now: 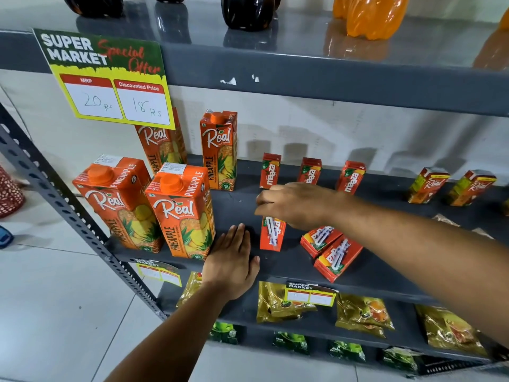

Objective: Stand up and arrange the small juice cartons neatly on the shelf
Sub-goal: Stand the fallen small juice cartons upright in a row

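Small red Maaza juice cartons sit on the grey middle shelf [289,260]. Three stand upright in a back row: one [270,170], a second [309,170] and a third [350,177]. My right hand [296,204] grips the top of an upright carton [271,235] near the front, straw side facing me. Two more cartons lie flat to its right, one [319,240] and another [337,257]. My left hand [234,261] rests flat on the shelf's front edge, fingers apart, holding nothing.
Tall Real pineapple cartons [181,210] stand at the shelf's left. Two small Real cartons [428,184] stand at the far right. A price sign [110,78] hangs from the upper shelf, which holds bottles [369,15]. Packets [363,312] fill the shelf below.
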Demonstrator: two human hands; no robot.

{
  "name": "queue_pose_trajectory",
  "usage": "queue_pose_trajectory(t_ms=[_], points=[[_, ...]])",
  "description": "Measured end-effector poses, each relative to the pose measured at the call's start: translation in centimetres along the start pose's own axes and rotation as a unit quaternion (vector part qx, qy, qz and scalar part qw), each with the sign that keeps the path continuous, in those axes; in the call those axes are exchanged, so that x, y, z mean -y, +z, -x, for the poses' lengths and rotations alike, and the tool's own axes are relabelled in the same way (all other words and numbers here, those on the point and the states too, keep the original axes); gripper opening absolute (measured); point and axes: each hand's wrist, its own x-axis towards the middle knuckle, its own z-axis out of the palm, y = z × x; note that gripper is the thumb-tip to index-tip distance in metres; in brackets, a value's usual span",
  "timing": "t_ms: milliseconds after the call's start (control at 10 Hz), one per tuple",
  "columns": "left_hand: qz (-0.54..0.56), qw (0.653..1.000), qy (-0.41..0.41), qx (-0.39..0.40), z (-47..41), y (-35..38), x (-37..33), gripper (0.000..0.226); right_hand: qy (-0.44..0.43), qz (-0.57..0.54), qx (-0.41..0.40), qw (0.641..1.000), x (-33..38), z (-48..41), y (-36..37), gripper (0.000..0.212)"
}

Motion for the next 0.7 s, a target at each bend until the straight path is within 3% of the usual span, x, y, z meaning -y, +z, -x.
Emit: queue_pose_trajectory(t_ms=[300,500,600,700], points=[[0.000,1.000,-0.001,0.001,0.0,0.0,0.0,0.065,0.013,-0.064,0.065,0.996,0.8,0.0,-1.7,0.055],[-0.001,1.000,-0.001,0.002,0.0,0.0,0.0,0.065,0.036,-0.017,0.070,0.997,1.0,-0.3,-1.8,0.054],[-0.002,1.000,0.000,0.002,0.0,0.1,0.0,0.065,0.094,0.005,0.076,0.993,1.1,-0.6,-1.7,0.054],[0.000,1.000,0.000,0.003,0.0,0.2,0.0,0.065,0.227,-0.049,0.111,0.966,1.5,-1.4,-2.0,0.056]])
